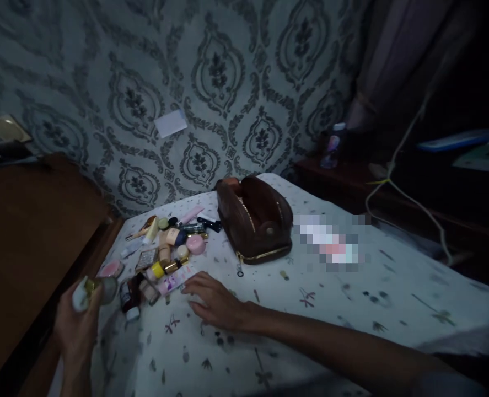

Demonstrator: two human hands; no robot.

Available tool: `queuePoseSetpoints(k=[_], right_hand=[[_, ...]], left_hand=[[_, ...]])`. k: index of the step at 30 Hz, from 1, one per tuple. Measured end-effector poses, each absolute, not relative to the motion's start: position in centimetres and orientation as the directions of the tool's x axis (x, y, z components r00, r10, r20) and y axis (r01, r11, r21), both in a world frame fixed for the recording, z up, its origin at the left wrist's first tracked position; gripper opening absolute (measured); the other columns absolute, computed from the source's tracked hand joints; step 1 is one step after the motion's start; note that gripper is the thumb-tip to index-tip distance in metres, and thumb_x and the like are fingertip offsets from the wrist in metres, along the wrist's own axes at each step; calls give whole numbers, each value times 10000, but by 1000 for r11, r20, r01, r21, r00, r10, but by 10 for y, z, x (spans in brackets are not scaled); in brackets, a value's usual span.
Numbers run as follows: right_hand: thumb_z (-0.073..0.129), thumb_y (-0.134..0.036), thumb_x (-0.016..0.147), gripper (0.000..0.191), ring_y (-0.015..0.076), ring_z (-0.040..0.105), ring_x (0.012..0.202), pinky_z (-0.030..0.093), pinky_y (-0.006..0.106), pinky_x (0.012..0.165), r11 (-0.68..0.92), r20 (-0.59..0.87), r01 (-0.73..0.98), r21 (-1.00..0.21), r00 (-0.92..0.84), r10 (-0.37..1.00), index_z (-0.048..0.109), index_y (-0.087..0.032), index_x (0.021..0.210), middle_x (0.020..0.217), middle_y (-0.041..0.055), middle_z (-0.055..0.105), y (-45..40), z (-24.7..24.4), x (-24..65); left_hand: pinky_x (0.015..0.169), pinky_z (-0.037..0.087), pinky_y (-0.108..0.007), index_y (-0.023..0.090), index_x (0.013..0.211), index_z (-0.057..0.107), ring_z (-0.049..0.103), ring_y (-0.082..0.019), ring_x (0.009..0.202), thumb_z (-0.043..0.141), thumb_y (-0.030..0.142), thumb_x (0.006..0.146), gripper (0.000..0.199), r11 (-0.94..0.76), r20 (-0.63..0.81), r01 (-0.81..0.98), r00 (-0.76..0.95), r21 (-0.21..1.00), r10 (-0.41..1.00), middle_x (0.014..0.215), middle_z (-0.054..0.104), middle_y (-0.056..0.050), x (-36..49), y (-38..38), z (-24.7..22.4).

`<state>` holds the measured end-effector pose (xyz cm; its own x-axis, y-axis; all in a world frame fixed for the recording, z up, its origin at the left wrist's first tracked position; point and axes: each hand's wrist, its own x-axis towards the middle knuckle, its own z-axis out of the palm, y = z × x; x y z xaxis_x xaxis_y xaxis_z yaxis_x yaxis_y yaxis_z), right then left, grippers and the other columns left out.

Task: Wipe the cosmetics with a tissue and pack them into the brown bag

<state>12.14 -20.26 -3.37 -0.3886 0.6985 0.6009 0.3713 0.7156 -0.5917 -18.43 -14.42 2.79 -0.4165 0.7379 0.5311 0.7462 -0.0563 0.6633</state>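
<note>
Bottle (109, 290) lies across the left hand (75, 320), whose fingers close round it over the left edge of the bed (372, 262), whitish end leftward, duller end pointing right toward the spread of cosmetics. Right hand (213, 300) rests palm down and looks empty, fingers side by side and slightly bent, thumb a little apart. Just beyond its fingertips, leftward, lies a pink-and-white tube (173, 282), its long axis slanting from near left to far right; whether fingers and tube touch cannot be told. The right hand is much the nearer to that tube.

A dark brown bag (264, 245) stands unzipped toward the bed's far edge, beyond the right hand and a little to its right, well apart from the left hand and bottle. Its gaping mouth runs lengthwise from near right to far left. Between bag and left edge are a round pink jar (195, 245), a yellow-capped item (157, 269) and, nearest the left hand, a dark bottle with a pale cap (127, 298).
</note>
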Motion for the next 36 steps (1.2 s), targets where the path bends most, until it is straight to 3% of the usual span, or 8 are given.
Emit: queuePoseSetpoints(k=[2,6,9,13,21,26,31,36], right_hand=[[600,-213,869,404,244,525,1169,461,399,1006,650,521,374,-662,-394,757,550,-135,1262,1202,145,609,-209,-35,128],[730,-350,791,759,271,420,1320,374,411,1102,552,421,361,-751,-381,823,379,-142,1431,1409,170,476,-217,-40,139],[763,-300,735,751,287,458,1268,389,421,1074,514,395,383,-768,-350,850,419,-116,1376,1359,181,511,-218,-49,148],[740,-233,722,475,264,565,1056,474,394,921,466,349,411,-784,-328,878,558,-143,1151,1122,113,631,-213,-60,154],[820,-281,675,659,272,572,1131,442,428,981,496,412,303,-813,-303,859,544,-177,1264,1204,105,635,-205,-65,152],[786,-275,701,621,261,591,1104,464,414,958,508,429,284,-814,-295,853,558,-184,1271,1190,93,651,-205,-68,153],[767,-170,652,529,265,600,1078,462,405,960,502,427,294,-813,-285,858,611,-152,1158,1133,94,671,-204,-67,152],[758,-162,644,352,236,609,896,489,363,820,418,335,398,-817,-264,905,646,-140,977,955,65,680,-205,-62,152]], left_hand=[[940,490,-475,177,1236,604,625,-311,1004,649,627,672,723,-96,467,694,-370,714,803,1107,665,-91,-151,-165,32],[970,487,-444,202,1169,623,600,-297,1108,638,552,761,538,-382,463,652,53,655,885,1190,651,-98,-70,-198,10],[998,466,-477,200,1189,619,588,-296,1133,638,445,820,444,-541,473,636,297,549,829,1182,647,-119,-28,-209,-21],[1054,422,-482,204,1344,523,523,-285,1249,556,380,906,473,-532,424,655,336,536,841,1309,573,-139,-13,-219,-37],[1088,398,-425,236,1386,499,487,-221,1295,417,343,1002,408,-462,383,609,266,644,884,1344,551,-98,-35,-244,-14],[1003,466,-400,247,1363,504,533,-213,1190,481,241,982,382,-628,519,661,396,411,757,1249,568,-104,-33,-252,-17],[1002,477,-429,196,1361,479,501,-241,1169,485,208,973,388,-741,481,658,611,133,629,1245,586,-119,-17,-242,-9],[930,508,-424,176,1252,564,540,-254,1077,460,245,978,301,-666,400,741,586,89,705,1158,629,-106,-3,-227,1]])
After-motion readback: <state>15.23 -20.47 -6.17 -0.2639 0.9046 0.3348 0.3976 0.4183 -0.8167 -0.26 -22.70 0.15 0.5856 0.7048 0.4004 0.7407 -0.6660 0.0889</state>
